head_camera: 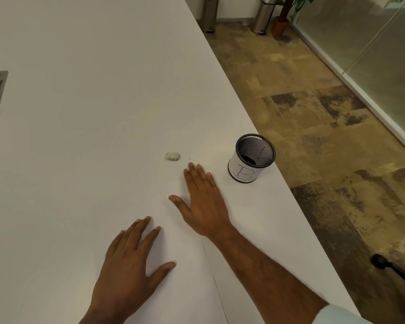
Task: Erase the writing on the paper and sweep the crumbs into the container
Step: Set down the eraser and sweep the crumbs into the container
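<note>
The paper [187, 265], a white sheet barely distinguishable from the white table [80, 113], is seen at the near edge of the view, its right border traced by a thin line. No writing can be made out on it. The left hand [129, 265] is laid flat on the sheet nearest the camera, fingers spread wide and nothing held. The right hand [204, 202] is stretched farther out, palm down and fingers extended close together, thumb splayed, also empty. A few dark crumbs [194, 161] are seen just beyond its fingertips. A small pale eraser [172, 156] lies on the table a little beyond and to the left of those fingertips, apart from them. To the right, near the table's edge, a black mesh container [253, 157] wrapped in a white label marked "B" stands upright; its inside is dark, and its contents cannot be told. Farther off, two steel bins [209, 14] and a potted plant [282, 19] stand on the floor.
</note>
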Motion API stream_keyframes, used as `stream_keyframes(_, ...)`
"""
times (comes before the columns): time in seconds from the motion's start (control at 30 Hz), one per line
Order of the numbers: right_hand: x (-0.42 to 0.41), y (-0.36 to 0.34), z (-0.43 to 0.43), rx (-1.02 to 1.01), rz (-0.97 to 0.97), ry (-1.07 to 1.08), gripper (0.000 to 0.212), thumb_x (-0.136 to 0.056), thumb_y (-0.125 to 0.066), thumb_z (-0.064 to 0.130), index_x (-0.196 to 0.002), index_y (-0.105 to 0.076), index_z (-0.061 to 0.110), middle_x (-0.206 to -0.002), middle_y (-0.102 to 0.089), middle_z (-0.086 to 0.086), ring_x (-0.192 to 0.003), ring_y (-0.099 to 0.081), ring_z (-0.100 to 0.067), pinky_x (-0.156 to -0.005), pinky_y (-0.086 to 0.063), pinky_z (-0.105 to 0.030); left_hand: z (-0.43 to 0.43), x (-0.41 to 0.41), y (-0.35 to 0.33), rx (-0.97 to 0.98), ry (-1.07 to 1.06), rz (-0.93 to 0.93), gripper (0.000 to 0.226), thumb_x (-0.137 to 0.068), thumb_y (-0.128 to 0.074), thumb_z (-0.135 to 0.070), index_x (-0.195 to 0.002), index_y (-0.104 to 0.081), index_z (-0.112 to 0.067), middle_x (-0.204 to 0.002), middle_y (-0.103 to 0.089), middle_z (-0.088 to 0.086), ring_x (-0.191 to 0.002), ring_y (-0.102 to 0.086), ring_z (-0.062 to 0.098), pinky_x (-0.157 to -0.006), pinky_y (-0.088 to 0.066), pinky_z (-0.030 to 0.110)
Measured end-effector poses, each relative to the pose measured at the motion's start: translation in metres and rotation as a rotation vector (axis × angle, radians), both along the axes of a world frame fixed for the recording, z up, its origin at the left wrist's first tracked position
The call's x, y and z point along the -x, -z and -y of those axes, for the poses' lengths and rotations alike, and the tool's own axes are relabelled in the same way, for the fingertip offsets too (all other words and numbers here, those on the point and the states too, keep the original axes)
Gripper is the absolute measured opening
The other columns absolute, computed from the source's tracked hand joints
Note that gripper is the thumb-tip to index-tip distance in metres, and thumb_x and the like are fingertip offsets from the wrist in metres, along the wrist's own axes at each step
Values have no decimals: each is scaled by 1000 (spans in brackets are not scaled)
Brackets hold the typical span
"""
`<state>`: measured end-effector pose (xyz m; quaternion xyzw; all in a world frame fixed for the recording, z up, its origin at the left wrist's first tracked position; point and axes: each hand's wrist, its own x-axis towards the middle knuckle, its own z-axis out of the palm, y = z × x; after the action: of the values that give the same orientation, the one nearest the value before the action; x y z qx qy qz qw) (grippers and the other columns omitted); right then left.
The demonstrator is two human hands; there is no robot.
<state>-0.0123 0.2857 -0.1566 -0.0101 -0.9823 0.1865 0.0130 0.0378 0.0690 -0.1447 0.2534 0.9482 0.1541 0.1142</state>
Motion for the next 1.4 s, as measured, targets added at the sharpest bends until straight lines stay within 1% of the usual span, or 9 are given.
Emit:
stream_keyframes(0.13,25,2,17,4,35,-209,75,-97,-28,60,-151,-22,9,-161,-12,-6,-149,-4,-17,-121,-5,-40,-7,10,-2,47,-4,5,88,-87,-27,-83,-134,-61,-17,-147,-52,11,-130,-55,33,-100,-48,54)
stream_keyframes(0.47,11,4,-11,-14,-54,31,79,-94,-18,63,-145,-35,6,-157,-27,-10,-146,-19,-21,-121,-7,-39,10,31,-2,87,-46,-2,93,-83,-26,-86,-138,-57,-18,-153,-47,7,-138,-47,28,-110,-38,52)
stream_keyframes(0.63,46,-7,-12,107,-234,161,34,-90,-57,22,-122,-59,12,-128,-58,-6,-118,-50,-28,-98,-35,-42,17,47,-5,68,-55,4,97,-81,-25,-88,-141,-54,-18,-157,-41,4,-142,-42,25,-114,-31,48)
stream_keyframes(0.73,81,-13,-13,113,-204,97,42,-81,-59,0,-120,-62,17,-123,-61,1,-113,-50,-24,-93,-32,-35,17,50,-6,55,-62,5,100,-79,-21,-90,-145,-49,-20,-160,-36,1,-145,-37,22,-118,-25,44)
stream_keyframes(0.83,104,-7,-14,121,-172,-30,41,-73,-62,-6,-107,-71,15,-110,-69,-2,-103,-58,-29,-90,-42,-41,17,52,-7,40,-67,14,103,-77,-18,-92,-149,-44,-23,-163,-29,-2,-149,-30,19,-120,-18,40)
stream_keyframes(0.97,104,-11,-14,161,-227,-37,14,-75,-74,9,-89,-75,13,-85,-70,-4,-82,-60,-29,-76,-47,-38,16,53,-5,22,-67,29,105,-75,-16,-94,-150,-42,-24,-164,-26,-3,-150,-27,18,-121,-17,40)
stream_keyframes(1.07,71,-19,3,306,-244,-56,17,-79,-75,22,-94,-73,14,-89,-69,-1,-84,-59,-24,-78,-44,-36,18,52,-4,3,-64,30,102,-78,-19,-92,-148,-46,-22,-162,-30,-1,-149,-29,20,-120,-21,43)
stream_keyframes(1.3,15,-5,31,317,-195,-27,18,-80,-75,27,-95,-71,18,-94,-70,6,-91,-58,-18,-82,-46,-39,17,49,0,-41,-87,27,100,-80,-20,-91,-148,-45,-23,-163,-28,-3,-150,-26,17,-122,-14,45)
stream_keyframes(1.4,13,-5,25,324,-239,-3,30,-86,-69,31,-112,-67,15,-110,-67,1,-104,-57,-17,-90,-48,-36,17,49,2,-59,-87,27,99,-79,-21,-91,-149,-45,-23,-163,-26,-5,-151,-23,15,-123,-12,44)
